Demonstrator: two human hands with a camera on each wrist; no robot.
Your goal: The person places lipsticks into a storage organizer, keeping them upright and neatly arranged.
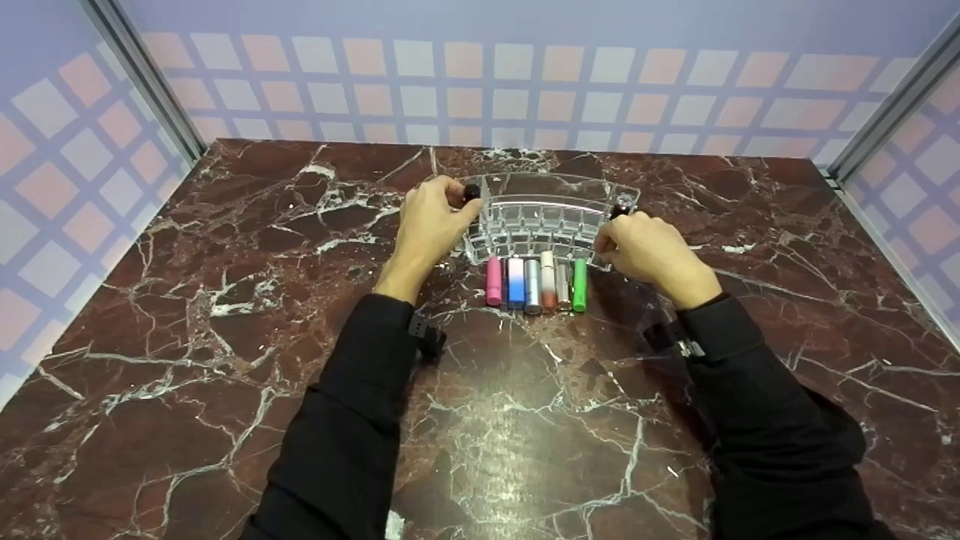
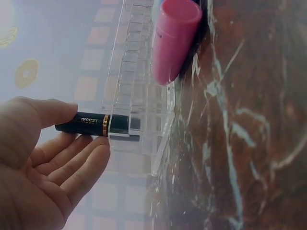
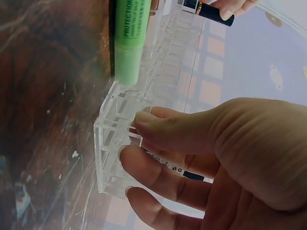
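Note:
A clear, curved, stepped organizer (image 1: 547,187) with several small compartments stands toward the back of the table. At its left end my left hand (image 1: 431,225) pinches a black lipstick (image 2: 88,123) with a gold band between thumb and fingers; the lipstick's far end overlaps a compartment in the left wrist view. My right hand (image 1: 652,251) is at the organizer's right end, with curled fingertips gripping its clear edge (image 3: 136,136). Behind those fingers shows a slim tube (image 3: 165,164) with small print and a dark end, partly hidden by the hand.
In front of the organizer lies a row of tubes: pink (image 1: 493,281), blue and white (image 1: 516,283), silver (image 1: 532,286), cream and brown-red (image 1: 548,281), a pale one (image 1: 564,285) and green (image 1: 580,285). Tiled-pattern panels (image 1: 517,75) border the marbled table (image 1: 225,420).

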